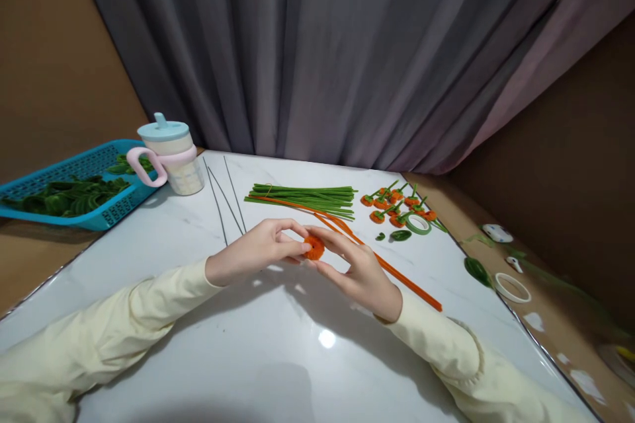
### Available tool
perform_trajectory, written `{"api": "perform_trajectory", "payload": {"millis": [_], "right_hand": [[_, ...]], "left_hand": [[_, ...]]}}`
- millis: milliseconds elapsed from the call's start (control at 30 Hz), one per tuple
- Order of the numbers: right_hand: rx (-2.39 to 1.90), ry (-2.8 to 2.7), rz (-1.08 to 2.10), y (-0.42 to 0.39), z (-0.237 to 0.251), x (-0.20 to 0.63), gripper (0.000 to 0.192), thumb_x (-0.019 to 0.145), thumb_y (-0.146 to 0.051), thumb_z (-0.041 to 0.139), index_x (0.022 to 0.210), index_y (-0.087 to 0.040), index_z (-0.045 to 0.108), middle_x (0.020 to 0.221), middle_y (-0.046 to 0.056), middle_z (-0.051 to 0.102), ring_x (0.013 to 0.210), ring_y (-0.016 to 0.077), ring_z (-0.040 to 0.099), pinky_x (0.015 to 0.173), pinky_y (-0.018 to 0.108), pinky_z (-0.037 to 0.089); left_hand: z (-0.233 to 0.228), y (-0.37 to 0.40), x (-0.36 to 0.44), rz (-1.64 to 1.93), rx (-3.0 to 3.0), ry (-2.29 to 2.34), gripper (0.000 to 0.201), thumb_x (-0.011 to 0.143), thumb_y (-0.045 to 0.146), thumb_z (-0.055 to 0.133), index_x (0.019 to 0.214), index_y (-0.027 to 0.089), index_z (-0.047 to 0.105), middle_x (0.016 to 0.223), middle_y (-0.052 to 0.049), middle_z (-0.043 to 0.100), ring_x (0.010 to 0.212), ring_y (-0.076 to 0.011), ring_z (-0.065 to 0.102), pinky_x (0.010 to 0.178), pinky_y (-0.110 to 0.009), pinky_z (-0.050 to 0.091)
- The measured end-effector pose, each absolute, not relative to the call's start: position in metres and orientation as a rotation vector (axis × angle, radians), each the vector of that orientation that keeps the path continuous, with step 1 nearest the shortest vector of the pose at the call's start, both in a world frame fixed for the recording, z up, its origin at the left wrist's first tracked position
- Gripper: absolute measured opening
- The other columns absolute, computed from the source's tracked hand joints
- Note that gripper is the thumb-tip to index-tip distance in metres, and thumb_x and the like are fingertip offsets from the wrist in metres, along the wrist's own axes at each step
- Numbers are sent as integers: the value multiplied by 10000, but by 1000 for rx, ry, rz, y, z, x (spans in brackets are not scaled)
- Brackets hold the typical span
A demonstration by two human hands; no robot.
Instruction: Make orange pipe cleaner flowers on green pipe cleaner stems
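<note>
Both hands, left and right, fingertips together in a pinch, forearms converging.

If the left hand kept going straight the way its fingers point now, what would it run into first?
The left hand points rightward at the orange fuzzy coil pinched in its fingertips, so it already meets that. Just past the coil are the right hand's fingers, closing on it from the other side. Depth between them is hard to judge.

Dim room, overhead glare on table (edges warped).
</note>
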State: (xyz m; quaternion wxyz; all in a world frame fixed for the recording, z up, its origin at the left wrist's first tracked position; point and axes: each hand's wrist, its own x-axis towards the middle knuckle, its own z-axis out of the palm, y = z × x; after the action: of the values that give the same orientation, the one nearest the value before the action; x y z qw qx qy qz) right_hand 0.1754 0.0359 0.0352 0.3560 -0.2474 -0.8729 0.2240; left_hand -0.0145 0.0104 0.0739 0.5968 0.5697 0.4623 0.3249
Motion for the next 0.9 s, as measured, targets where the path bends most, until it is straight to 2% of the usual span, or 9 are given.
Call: {"api": "perform_trajectory", "payload": {"millis": [100,200,267,333,467,600,700,900], "right_hand": [[-585,-2274,482,37,31,176,634,845,-223,564,1396,-252,254,1221,87,577,1105,200,565,923,369,490],[-535,-2340,326,38,30,175,686,872,-206,520,1431,-249,126,1166,94,603,1061,217,574,887,408,488],[-507,-2387,200,37,31,173,677,893,-193,478,1440,-233,80,1131,109,609,1007,225,583,832,410,497],[-477,-2423,77,35,32,171,655,912,-174,432,1444,-210,53,1126,126,600,998,229,572,795,395,498],[-462,-2463,-63,33,31,168,634,929,-169,385,1446,-172,18,1137,143,591,1087,237,522,798,374,481],[-485,-2447,-88,33,30,166,637,926,-181,408,1443,-166,36,1114,136,605,1055,238,533,789,375,476],[-492,-2443,-95,32,30,165,588,926,-183,412,1430,-164,108,1113,132,604,1035,237,538,776,372,475],[-450,-2505,-304,33,24,163,469,916,-141,380,1364,-84,253,1149,186,581,1068,273,527,809,427,462]], "left_hand": [[69,7,-13,745,1400,1131,226,780,315,573,939,155,576,744,-53,714,633,-141,640,532,-199,434],[64,4,-10,754,1466,1220,153,767,282,550,864,165,566,591,16,652,394,-60,427,380,-165,246],[61,2,-7,789,1494,1271,98,745,250,537,792,167,560,487,58,565,358,-43,320,370,-167,184],[58,0,-5,841,1513,1310,84,716,214,532,775,164,565,468,66,531,378,-49,341,387,-166,207],[53,0,0,946,1538,1331,139,680,165,524,808,163,579,567,40,588,503,-86,487,479,-175,324],[50,2,2,969,1525,1361,138,660,141,505,777,168,574,495,67,529,480,-82,475,477,-169,321],[49,2,1,977,1529,1377,103,645,132,501,730,168,548,467,77,499,456,-75,448,461,-166,310],[43,3,-1,1022,1574,1364,68,646,146,526,710,169,534,540,62,535,500,-88,482,482,-180,354]]}}
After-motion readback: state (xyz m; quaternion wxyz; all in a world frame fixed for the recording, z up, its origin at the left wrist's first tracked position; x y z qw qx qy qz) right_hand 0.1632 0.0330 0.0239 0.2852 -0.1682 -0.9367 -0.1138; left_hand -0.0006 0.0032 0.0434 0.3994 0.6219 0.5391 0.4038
